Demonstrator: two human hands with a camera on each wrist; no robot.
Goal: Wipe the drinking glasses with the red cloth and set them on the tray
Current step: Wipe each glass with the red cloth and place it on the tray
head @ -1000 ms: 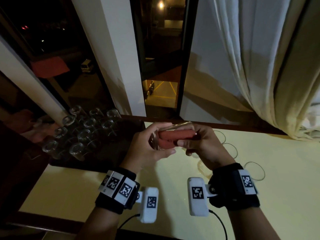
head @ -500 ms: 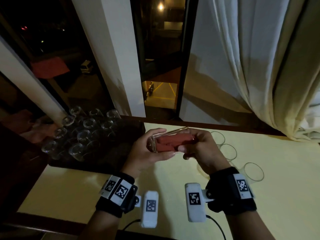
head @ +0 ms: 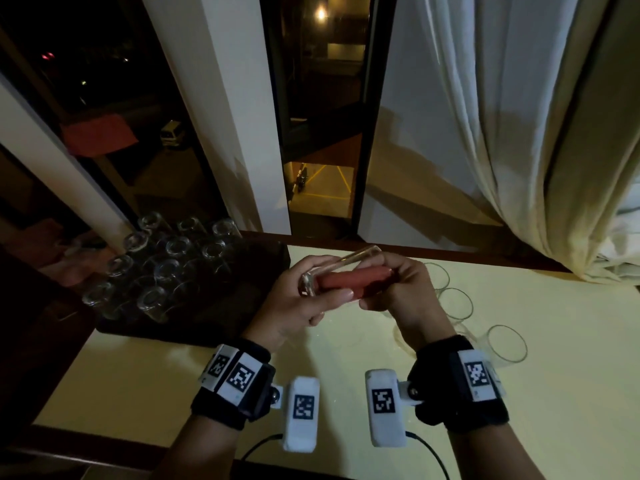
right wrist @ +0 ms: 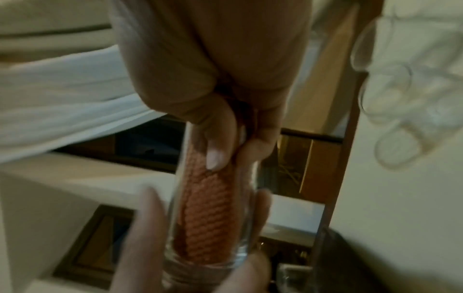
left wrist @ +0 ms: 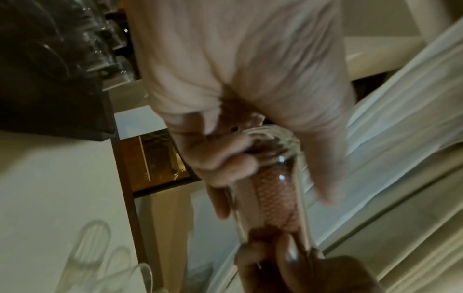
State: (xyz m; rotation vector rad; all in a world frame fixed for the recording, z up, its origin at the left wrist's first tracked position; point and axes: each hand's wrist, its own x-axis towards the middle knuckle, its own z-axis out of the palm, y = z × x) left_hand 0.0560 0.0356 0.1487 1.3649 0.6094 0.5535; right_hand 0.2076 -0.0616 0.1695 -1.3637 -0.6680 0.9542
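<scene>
Gripping a drinking glass (head: 341, 271) sideways above the pale worktop (head: 346, 341), the left hand (head: 294, 303) curls round its base end, while the right hand (head: 398, 292) pinches the red cloth (head: 356, 278) pushed inside it. Beyond the right wrist stand upright glasses (head: 453, 303). Farther left, the dark tray (head: 221, 306) carries upturned glasses (head: 162, 265).

A clear drinking glass (head: 341, 271) lies sideways in midair, the red cloth (head: 356, 280) stuffed inside. Wiped glasses (head: 162, 265) stand inverted on the dark tray (head: 242, 306), far left. Unwiped glasses (head: 457, 303) stand right.
</scene>
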